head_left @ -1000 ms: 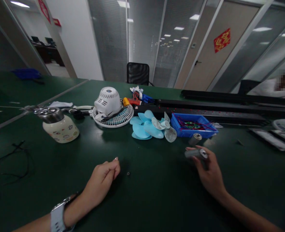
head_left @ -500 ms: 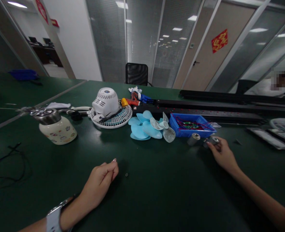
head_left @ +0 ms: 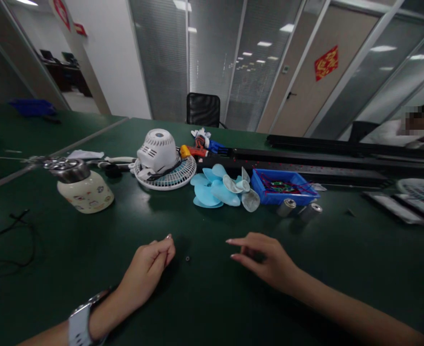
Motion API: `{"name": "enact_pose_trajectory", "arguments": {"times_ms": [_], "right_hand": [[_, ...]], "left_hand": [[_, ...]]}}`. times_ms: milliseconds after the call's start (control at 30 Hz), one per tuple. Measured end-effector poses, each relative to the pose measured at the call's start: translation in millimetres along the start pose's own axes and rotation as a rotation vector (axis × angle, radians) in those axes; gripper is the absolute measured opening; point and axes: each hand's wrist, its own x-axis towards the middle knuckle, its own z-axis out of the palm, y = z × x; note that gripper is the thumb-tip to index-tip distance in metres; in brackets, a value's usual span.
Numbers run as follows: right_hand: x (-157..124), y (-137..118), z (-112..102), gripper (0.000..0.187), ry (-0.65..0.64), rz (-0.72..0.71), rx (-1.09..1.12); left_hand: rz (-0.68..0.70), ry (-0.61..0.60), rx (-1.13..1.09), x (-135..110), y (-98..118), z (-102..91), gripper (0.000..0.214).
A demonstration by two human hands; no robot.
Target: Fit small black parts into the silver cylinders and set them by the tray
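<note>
Small ring [head_left: 187, 258] between hands [head_left: 145, 269] [head_left: 271, 259]; fan blades [head_left: 223, 192], cylinders [head_left: 285, 208], blue tray [head_left: 273, 198] beyond.

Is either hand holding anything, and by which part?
Right hand is open, holding nothing visible. Left hand is curled closed; whether it holds anything cannot be told.

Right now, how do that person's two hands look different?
The left hand is curled closed; the right hand has thumb and finger apart. The left hand has a watch at its wrist; the right hand has none. Both are ungloved, with a tiny round piece between them.
</note>
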Motion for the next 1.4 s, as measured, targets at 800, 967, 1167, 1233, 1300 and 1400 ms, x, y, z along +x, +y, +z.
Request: {"name": "enact_pose_trajectory", "arguments": {"times_ms": [800,967,1167,1233,1300,1400], "right_hand": [[-9.3,97.5,-107.6,0.035,0.545,0.343,-0.624],[-19.0,117.6,-102.6,0.032,0.5,0.449,-0.621],[-18.2,114.0,-101.7,0.033,0.484,0.473,-0.598],[-17.5,112.7,-102.7,0.034,0.485,0.484,-0.598],[-17.0,111.6,-103.0,0.035,0.484,0.511,-0.589],[-16.7,110.6,-102.8,0.036,0.479,0.541,-0.573]], "left_hand": [[-0.005,-0.055,0.05,-2.1,-5.6,1.1,0.035],[0.004,-0.054,0.078,-0.6,-6.1,1.3,0.037],[0.005,-0.065,0.088,-0.1,-6.8,2.0,0.037],[-0.004,-0.066,0.095,0.0,-5.1,1.6,0.036],[-0.006,-0.069,0.101,0.2,-3.6,1.1,0.036],[-0.003,-0.069,0.098,0.2,-4.3,1.0,0.037]]}}
